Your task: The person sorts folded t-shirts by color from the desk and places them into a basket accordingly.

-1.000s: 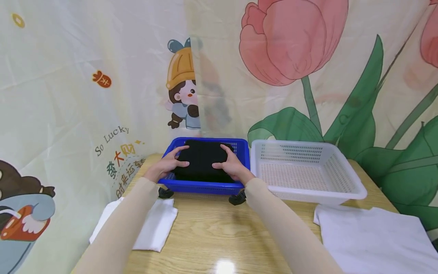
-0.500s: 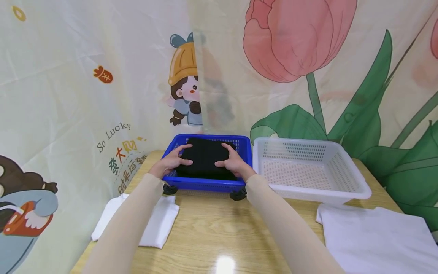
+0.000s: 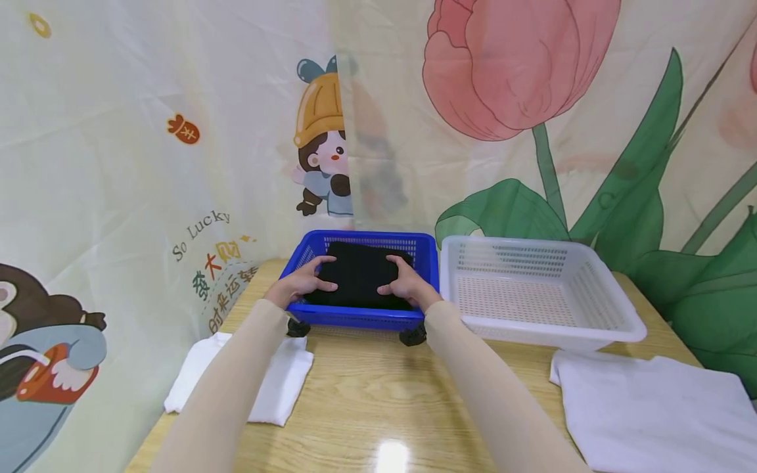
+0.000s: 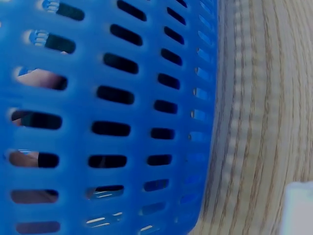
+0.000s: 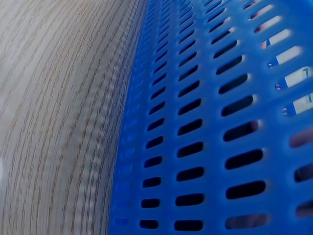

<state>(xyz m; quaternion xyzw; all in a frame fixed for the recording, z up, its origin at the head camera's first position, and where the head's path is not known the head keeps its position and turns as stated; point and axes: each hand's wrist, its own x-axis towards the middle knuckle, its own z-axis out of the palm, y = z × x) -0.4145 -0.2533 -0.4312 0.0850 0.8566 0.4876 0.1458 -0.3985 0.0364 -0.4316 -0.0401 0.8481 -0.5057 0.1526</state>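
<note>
In the head view a black folded cloth (image 3: 359, 276) lies inside a blue perforated basket (image 3: 355, 316). My left hand (image 3: 298, 284) reaches over the left side, its thumb and index finger stretched out onto the cloth. From the right, my right hand (image 3: 409, 285) touches the cloth in the same way, thumb and forefinger apart. The other fingers of both hands are hidden down in the basket. Both wrist views are filled mostly by the slotted basket wall (image 4: 142, 112), with bits of a hand and dark cloth showing through the slots.
A white perforated basket (image 3: 544, 328) stands right of the blue one. Folded white cloths lie at the front left (image 3: 284, 381) and front right (image 3: 656, 414) of the wooden table (image 3: 361, 387). A printed curtain (image 3: 248, 131) hangs behind.
The head view has shifted slightly. Both hands stay on the black cloth, whose far edge now lies straighter and tilts a little down to the right.
</note>
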